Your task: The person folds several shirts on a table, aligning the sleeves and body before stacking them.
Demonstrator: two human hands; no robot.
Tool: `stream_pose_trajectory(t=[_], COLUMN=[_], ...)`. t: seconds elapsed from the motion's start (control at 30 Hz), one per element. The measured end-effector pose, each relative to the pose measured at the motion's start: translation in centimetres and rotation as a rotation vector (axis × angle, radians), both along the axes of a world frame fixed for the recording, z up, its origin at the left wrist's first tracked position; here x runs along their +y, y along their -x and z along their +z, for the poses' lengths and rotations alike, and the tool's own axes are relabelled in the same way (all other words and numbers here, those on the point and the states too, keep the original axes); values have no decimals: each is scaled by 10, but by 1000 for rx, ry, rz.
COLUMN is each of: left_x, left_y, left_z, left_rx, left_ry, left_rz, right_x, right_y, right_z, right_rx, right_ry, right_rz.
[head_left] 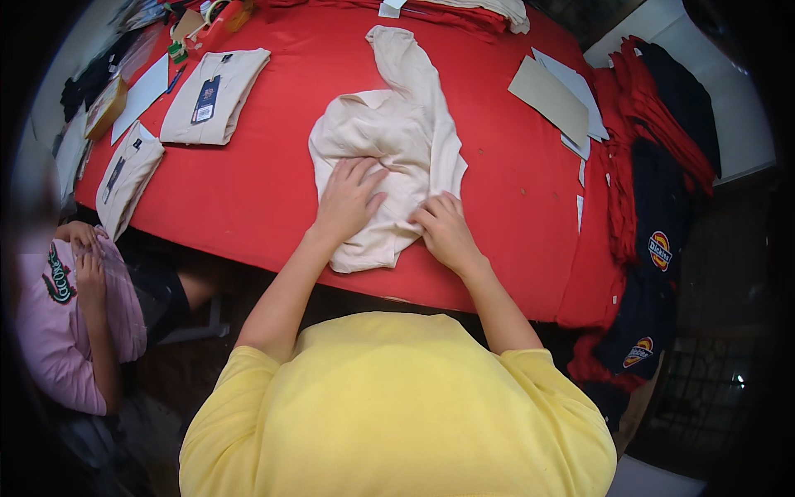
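A cream long-sleeved garment (373,132) lies crumpled and partly folded in front of me, one sleeve stretching toward the far side. My left hand (352,199) rests on its middle, fingers spread and pressing into the cloth. At the garment's lower right edge is my right hand (447,230), its fingers bent and closed on the fabric. The lower hem hangs close to the near edge of the red-covered table (513,248).
Two folded cream garments with dark tags, a larger one (217,98) and a smaller one (130,178), lie at left. A tape dispenser (211,29) stands behind them. Cardboard (551,99) and papers lie right, beside stacked red and navy clothes (654,207). A co-worker (79,315) sits at left.
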State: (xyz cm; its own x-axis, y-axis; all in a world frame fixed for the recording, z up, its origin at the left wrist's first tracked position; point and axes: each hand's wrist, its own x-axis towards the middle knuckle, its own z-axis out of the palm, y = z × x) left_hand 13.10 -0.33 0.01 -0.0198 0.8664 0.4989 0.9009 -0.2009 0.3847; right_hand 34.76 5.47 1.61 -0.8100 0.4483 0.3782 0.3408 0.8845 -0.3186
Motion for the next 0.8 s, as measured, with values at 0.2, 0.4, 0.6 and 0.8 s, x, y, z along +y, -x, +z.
stream_pose_trajectory(t=[0.2,0.4,0.6,0.8], left_x=[-8,-4,-8,-11], left_y=[1,-55,-69,-64], left_z=[0,7,-14,-21], left_rx=[90,-79,10,-21], left_ry=[92,184,104,87], left_rz=[29,-109,-57,-60], right_x=[-39,-32,-14,-10], right_y=[-65,-47,-17,-15], right_z=[-5,5,-24,-23], right_rx=[-12,340,268,127], right_ry=[68,481,437,303], right_rz=[-113,-366,-473,-497])
